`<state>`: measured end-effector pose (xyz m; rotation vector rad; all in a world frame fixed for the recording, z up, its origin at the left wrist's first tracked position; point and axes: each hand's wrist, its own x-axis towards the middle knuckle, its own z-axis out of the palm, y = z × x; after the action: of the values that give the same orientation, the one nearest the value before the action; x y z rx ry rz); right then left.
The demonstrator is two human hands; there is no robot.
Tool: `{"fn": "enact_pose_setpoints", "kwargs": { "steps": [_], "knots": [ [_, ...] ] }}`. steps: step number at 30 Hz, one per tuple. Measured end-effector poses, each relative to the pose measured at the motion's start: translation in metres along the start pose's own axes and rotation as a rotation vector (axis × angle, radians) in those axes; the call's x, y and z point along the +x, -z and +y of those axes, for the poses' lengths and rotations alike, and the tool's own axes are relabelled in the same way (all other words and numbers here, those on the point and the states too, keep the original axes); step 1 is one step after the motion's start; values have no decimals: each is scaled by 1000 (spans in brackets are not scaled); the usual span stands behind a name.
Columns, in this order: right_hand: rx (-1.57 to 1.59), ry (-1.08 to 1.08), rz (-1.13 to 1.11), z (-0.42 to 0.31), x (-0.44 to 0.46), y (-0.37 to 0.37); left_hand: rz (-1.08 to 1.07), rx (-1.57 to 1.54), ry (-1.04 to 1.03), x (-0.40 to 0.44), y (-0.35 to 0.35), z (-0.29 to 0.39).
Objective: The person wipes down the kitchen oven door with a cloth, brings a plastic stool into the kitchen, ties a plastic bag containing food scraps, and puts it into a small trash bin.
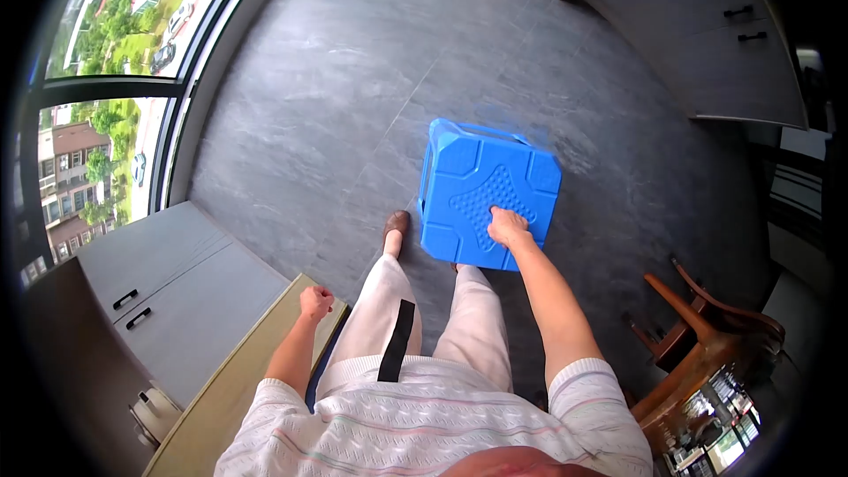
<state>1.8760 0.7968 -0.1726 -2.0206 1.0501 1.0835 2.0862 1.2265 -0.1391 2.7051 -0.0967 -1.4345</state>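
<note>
A blue plastic step stool [459,212] with a raised, dotted star on its top is in front of my feet. My right hand [508,226] is at the middle of that star, its fingers curled down into the top and closed on the stool. Whether the stool stands on the floor or hangs just above it, I cannot tell. My left hand [317,302] is apart from the stool, over the edge of the wooden countertop [238,362]. Its fingers are curled into a loose fist, and nothing shows in them.
Grey floor [327,79] stretches ahead. Windows [110,159] and a grey cabinet [168,274] line the left side. Another grey cabinet [680,26] stands at the upper right. A brown wooden chair [698,327] is at the lower right. A black strap [397,340] hangs before my waist.
</note>
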Motion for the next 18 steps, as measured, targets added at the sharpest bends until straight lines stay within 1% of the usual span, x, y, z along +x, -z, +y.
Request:
{"fn": "enact_pose_setpoints", "kwargs": {
  "steps": [2, 3, 6, 8, 11, 12, 14, 16, 18],
  "knots": [
    [32, -99, -160, -17, -4, 21, 19, -45, 28, 4, 9, -7],
    [2, -105, -172, -14, 3, 17, 25, -24, 34, 0, 20, 1],
    [-73, -117, -69, -10, -15, 9, 50, -33, -6, 18, 47, -8],
    [14, -141, 10, 4, -43, -1, 82, -52, -44, 29, 67, -13],
    [71, -210, 47, 50, -105, -17, 78, -49, -67, 26, 85, -4],
    [82, -226, 51, 60, -126, -22, 72, -47, -73, 31, 91, 0],
    [34, -204, 174, 80, -160, -42, 90, -37, -125, 47, 99, 11],
    [37, -261, 175, 82, -186, -50, 96, -35, -163, 56, 106, 32],
    [198, -354, 197, 80, -212, -52, 88, -29, -192, 61, 112, 65]
  ]
}}
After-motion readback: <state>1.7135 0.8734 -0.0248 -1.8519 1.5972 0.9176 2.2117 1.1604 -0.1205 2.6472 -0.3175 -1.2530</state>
